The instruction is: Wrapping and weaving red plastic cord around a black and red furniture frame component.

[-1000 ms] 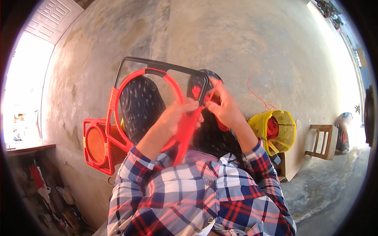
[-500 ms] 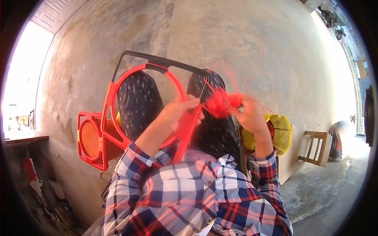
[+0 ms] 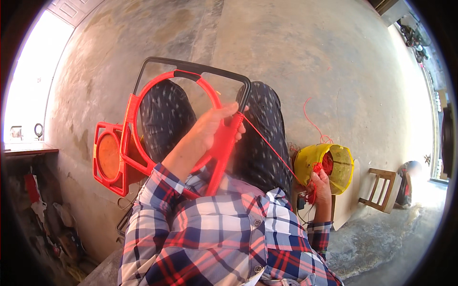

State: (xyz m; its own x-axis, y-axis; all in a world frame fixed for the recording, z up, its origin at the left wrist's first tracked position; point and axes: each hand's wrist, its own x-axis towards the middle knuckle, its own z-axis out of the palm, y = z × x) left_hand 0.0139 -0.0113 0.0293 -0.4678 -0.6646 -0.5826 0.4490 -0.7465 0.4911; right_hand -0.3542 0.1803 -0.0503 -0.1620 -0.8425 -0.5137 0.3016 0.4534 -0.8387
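Over my knees lies a black frame (image 3: 198, 70) with a ring, much of it wrapped in red cord. My left hand (image 3: 212, 126) is closed round its right side, by the end of the wrapped part. A strand of red cord (image 3: 272, 147) runs taut from there to my right hand (image 3: 323, 189). That hand is closed on a small red cord bundle (image 3: 317, 168), held out to the right beside a yellow container (image 3: 344, 164). More red cord shows inside the container, and a loose strand trails out beyond it.
Left of my legs stands a red-wrapped frame (image 3: 125, 183) with an orange round middle. A wooden stool (image 3: 380, 190) lies to the right, with a person (image 3: 404, 186) low down past it. A ledge (image 3: 31, 148) juts out at far left.
My right hand has moved away to the right and down with the cord bundle, from beside the frame to the yellow container. The cord is now stretched straight. My left hand keeps its hold.
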